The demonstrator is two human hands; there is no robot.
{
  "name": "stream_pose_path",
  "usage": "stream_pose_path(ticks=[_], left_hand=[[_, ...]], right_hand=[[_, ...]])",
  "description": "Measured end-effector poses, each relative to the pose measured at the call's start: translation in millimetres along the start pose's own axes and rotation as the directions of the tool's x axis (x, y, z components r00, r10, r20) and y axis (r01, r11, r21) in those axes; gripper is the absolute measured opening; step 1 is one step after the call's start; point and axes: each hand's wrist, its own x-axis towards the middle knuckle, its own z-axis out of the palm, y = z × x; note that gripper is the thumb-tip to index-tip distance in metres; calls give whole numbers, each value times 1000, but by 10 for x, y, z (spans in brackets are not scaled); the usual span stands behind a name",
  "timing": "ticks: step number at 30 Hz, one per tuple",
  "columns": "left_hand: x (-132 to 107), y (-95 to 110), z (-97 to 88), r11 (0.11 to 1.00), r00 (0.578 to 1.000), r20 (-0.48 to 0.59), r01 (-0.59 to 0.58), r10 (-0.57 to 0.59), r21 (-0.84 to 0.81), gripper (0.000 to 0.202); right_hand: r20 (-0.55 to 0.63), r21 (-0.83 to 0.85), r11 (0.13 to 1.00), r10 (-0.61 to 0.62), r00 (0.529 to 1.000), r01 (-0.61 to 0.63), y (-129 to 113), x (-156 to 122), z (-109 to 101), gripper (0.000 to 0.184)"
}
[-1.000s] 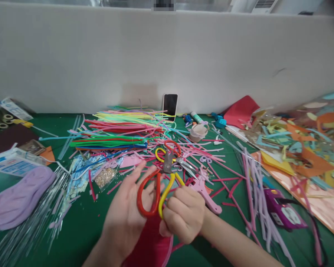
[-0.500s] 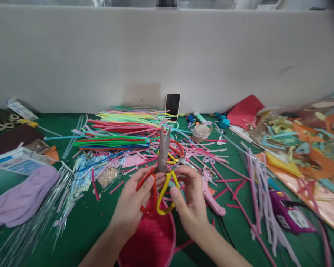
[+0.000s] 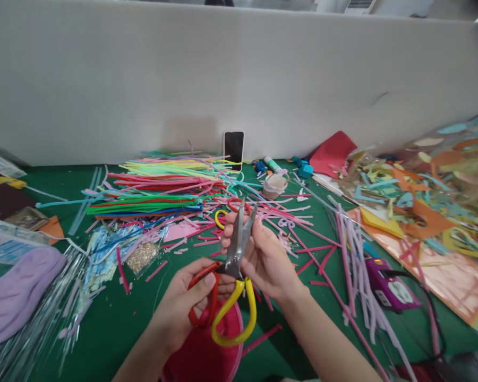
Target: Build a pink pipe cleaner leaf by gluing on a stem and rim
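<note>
A pair of scissors (image 3: 236, 257) with one red and one yellow handle is held up in front of me, blades slightly apart and pointing away. My left hand (image 3: 183, 297) grips the red handle between thumb and fingers. Around the blades curls my right hand (image 3: 269, 260), its fingers behind them and its thumb along the right side. The yellow handle hangs free. Below the hands stands a pink-red bucket (image 3: 207, 353), partly hidden. Behind my right fingers, another yellow loop (image 3: 220, 218) and a red loop lie on the table.
Bundles of coloured pipe cleaners (image 3: 151, 204) lie at the back, near a propped phone (image 3: 233, 150). Pink cut strips surround a small pale cup (image 3: 274, 185). To the right are a purple device (image 3: 392, 286) with a cable and heaped paper scraps (image 3: 414, 196); a lilac padded piece (image 3: 22, 297) lies left.
My right hand has moved from the yellow handle up to the blades. The scissors have come slightly lower and nearer. My view has shifted a little to the right.
</note>
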Motion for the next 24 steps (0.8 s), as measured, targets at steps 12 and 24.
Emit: stream_pose_path(ticks=[12,24], left_hand=[[31,-42,99,999,999,-47,2,-4,-38,39],[153,-89,138,977,949,-232,-206,211,49,33]], right_hand=[[17,-72,990,-117,993,118,29,139,13,32],[-145,-18,996,88,986,-92,137,151,-129,44]])
